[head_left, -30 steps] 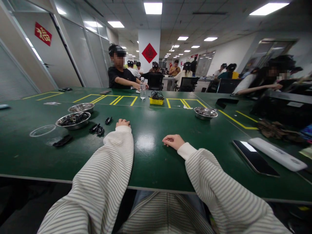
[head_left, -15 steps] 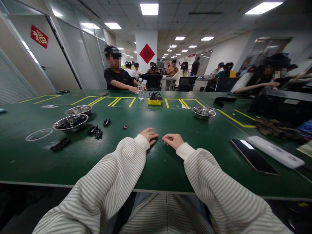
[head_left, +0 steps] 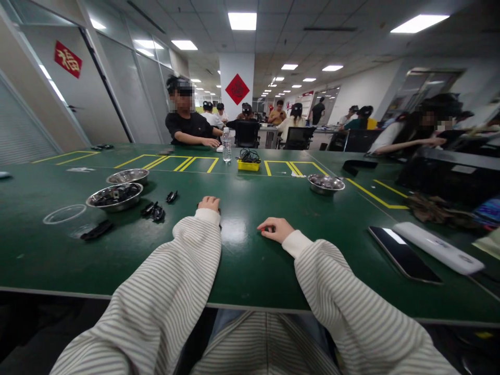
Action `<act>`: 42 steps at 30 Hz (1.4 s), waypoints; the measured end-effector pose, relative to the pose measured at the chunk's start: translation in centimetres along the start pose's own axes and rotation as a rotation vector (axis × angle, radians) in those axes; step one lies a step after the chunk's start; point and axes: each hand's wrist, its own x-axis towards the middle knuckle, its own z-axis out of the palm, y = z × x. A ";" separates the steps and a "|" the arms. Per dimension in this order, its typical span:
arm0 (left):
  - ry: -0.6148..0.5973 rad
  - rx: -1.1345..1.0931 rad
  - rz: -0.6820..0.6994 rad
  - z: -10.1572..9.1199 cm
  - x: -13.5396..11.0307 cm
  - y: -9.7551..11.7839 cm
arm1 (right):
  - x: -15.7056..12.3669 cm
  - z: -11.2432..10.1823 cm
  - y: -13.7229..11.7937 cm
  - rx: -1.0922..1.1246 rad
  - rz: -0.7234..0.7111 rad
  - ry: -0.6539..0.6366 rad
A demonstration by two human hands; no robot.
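Observation:
My right hand (head_left: pixel 276 229) is closed in a pinch just above the green table (head_left: pixel 250 271). Between its thumb and fingers is a small red and black part (head_left: pixel 267 229), mostly covered, so its kind does not show. My left hand (head_left: pixel 210 203) rests farther forward and to the left, back upward, its fingers curled down to the tabletop. Whatever lies under those fingers is hidden. Left of that hand lie several black plastic pieces (head_left: pixel 157 213) and a smaller black piece (head_left: pixel 171 196).
At the left stand a steel bowl of dark parts (head_left: pixel 114 197) and another steel bowl (head_left: pixel 128 176). A third bowl (head_left: pixel 326 184) is at the right. Farther back are a bottle (head_left: pixel 227 146) and yellow tray (head_left: pixel 248 165). A phone (head_left: pixel 404 255) lies right. Someone (head_left: pixel 187 122) sits opposite.
My left hand has moved left and forward, away from my right hand, over the spot where a small red and black part lay. My right hand stays nearly in place, a red bit now showing.

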 end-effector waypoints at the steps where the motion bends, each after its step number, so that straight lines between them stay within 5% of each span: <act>1: -0.052 0.016 -0.087 0.1 0.3 -0.9 | 0.0 0.0 0.1 0.003 -0.003 -0.005; 4: -0.214 0.042 -0.203 0.2 1.0 -2.5 | 0.0 0.0 0.3 0.016 0.010 0.002; 9: -0.262 0.048 -0.030 0.5 1.5 -2.0 | 0.1 0.1 0.1 0.082 0.069 0.019; 16: -0.085 -0.236 0.352 1.1 -0.8 3.2 | 0.1 0.2 -0.3 0.142 0.146 0.017; 22: -0.096 -0.414 0.643 0.6 -3.9 7.9 | 0.1 0.3 -0.2 0.055 0.095 0.097; 42: -0.044 -0.427 0.490 0.8 -4.1 7.7 | 0.1 0.0 0.3 -0.247 0.001 0.060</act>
